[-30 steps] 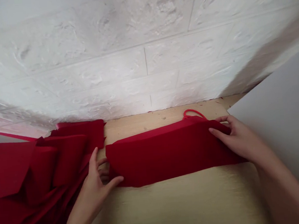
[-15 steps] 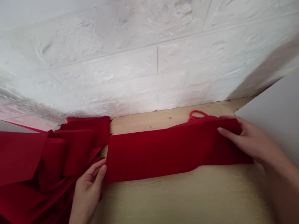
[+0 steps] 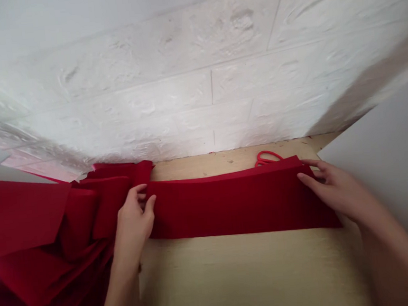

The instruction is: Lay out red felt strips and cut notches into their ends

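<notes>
A long folded strip of red felt [image 3: 237, 202] lies across a pale wooden table [image 3: 250, 272], close to the wall. My left hand [image 3: 135, 223] pinches its upper left corner between thumb and fingers. My right hand [image 3: 332, 189] grips the upper right corner, fingers curled over the edge. Just behind the strip, the red handles of a pair of scissors [image 3: 268, 157] show; their blades are hidden by the felt.
A heap of red felt sheets and folded pieces [image 3: 43, 233] fills the left side and hangs past the table. A white brick-textured wall [image 3: 197, 77] rises right behind. A grey panel [image 3: 397, 155] stands at the right.
My left hand moved up from the strip's lower left corner to its upper left corner. The strip now lies flatter and straighter, with its front edge even.
</notes>
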Demonstrator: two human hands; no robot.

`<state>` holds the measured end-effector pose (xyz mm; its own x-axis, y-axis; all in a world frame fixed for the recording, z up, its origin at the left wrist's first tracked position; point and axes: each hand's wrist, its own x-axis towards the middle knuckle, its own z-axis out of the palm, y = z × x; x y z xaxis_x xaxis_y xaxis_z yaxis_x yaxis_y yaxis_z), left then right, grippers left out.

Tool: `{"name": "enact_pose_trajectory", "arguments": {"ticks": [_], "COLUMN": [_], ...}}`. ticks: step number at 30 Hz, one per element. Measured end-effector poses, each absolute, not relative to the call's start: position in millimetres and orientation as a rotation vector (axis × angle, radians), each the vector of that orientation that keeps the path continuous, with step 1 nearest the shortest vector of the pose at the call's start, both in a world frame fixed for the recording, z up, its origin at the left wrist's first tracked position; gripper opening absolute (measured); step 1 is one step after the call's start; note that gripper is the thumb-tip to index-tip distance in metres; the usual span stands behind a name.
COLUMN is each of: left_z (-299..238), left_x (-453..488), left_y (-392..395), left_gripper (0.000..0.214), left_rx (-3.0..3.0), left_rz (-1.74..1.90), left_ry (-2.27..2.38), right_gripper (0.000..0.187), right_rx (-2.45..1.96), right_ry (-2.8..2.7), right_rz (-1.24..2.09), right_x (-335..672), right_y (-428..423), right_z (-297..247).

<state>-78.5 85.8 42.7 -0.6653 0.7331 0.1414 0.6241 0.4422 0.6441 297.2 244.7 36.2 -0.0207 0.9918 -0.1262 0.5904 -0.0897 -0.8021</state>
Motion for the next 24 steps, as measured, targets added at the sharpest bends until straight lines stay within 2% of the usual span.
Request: {"name": "enact_pose_trajectory", "arguments": {"ticks": [3, 6, 9, 11, 13, 15, 19, 24], "left_z": [62.4, 81.7, 90.0, 89.8, 86.9, 82.3, 67.6, 48.2], "left_x": [-68.8, -63.1, -63.0, -59.5, -48.5, -29.7, 16.4, 57.8], "left_y": [75.2, 67.6, 68.0, 73.2, 84.3, 102.8, 156.2, 217.1], "left_gripper": [0.050, 0.041, 0.040, 0.038, 0.032, 0.025, 0.022, 0.035], "left_rx": [1.180, 1.166, 1.202, 1.493, 1.945, 2.262, 2.387, 2.318], "left_rz": [1.114, 0.891, 0.632, 0.701, 0.911, 1.020, 0.844, 0.661], "left_ry": [2.634, 2.883, 3.051, 3.083, 2.910, 2.549, 1.834, 1.447], "right_gripper": [0.036, 0.022, 0.024, 0.028, 0.032, 0.034, 0.033, 0.037], "right_rx": [-1.743, -1.652, -1.496, -1.433, -1.408, -1.423, -1.453, -1.408], "right_ry": [-1.604, -1.696, -1.792, -1.911, -1.985, -1.997, -1.944, -1.897], "right_rz": [1.132, 1.171, 1.177, 1.034, 0.921, 0.873, 0.884, 0.946], "right_x": [298.1, 294.3, 284.7, 276.7, 269.4, 264.3, 261.4, 265.4], "right_y": [244.4, 241.5, 236.3, 233.3, 231.7, 231.3, 233.1, 235.6], "right_z": [40.9, 42.2, 36.5, 30.4, 24.4, 19.3, 13.0, 9.4]}}
